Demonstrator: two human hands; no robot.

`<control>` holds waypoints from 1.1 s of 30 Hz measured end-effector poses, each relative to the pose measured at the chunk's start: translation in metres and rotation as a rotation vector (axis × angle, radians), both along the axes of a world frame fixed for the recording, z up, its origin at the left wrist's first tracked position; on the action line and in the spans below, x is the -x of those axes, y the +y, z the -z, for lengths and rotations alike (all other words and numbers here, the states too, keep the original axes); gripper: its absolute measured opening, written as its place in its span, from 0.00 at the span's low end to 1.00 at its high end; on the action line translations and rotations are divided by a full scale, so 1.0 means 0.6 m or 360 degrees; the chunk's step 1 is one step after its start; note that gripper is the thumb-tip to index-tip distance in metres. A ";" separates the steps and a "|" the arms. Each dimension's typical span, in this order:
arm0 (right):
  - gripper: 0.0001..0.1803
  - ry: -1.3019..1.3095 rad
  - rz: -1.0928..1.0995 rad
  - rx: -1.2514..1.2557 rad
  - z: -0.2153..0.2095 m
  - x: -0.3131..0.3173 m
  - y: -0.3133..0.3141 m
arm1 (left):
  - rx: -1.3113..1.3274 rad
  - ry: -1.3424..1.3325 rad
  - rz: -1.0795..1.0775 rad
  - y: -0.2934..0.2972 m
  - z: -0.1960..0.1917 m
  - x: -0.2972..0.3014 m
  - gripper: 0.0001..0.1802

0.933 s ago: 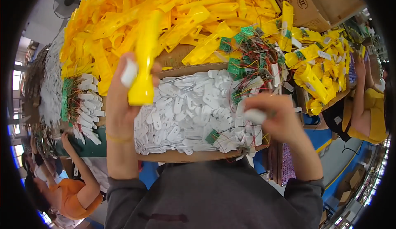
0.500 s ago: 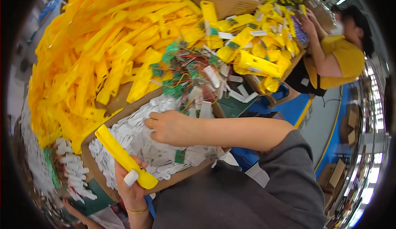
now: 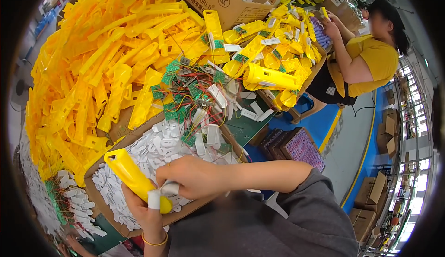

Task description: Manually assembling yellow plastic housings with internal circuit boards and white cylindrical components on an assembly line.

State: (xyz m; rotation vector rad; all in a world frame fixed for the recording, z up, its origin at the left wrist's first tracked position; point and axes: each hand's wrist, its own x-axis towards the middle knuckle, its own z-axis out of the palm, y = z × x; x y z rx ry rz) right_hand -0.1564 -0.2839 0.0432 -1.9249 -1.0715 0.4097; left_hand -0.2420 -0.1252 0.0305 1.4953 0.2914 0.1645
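My left hand [image 3: 143, 206] is closed round a long yellow plastic shell [image 3: 127, 170], its far end slanting up to the left. A white wrap [image 3: 154, 198] covers its thumb. Right beside the shell is my right hand [image 3: 192, 177], fingers bent and pressed together; a whitish wrap or piece shows at its thumb. Whatever those fingers pinch, if anything, is hidden. Below both hands sits a cardboard box [image 3: 107, 223] full of small white plastic pieces [image 3: 116, 196]. Green circuit boards with red wires [image 3: 190, 92] are heaped at its far edge.
A big pile of yellow shells [image 3: 92, 67] rises at the far left. More yellow shells with boards [image 3: 278, 44] lie at the back right, before a co-worker in a yellow top [image 3: 371, 62]. A cardboard carton [image 3: 222, 2] stands behind. White parts with wires [image 3: 79, 206] line the left.
My right hand has left the white pieces and come toward me, to the yellow shell. My left hand still holds the shell. The whole view has shifted slightly.
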 end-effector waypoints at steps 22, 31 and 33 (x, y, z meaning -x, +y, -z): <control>0.03 0.0873 0.0192 -0.0158 0.009 0.042 0.002 | 0.0692 0.0215 0.0377 -0.005 0.033 0.008 0.34; 0.10 -0.1271 0.0150 0.0663 0.023 -0.076 -0.072 | 0.0285 0.0468 0.0212 0.015 0.012 0.012 0.36; 0.05 -0.1388 0.0005 0.0535 0.026 -0.092 -0.070 | 0.0283 0.0392 0.0147 0.011 0.005 0.021 0.34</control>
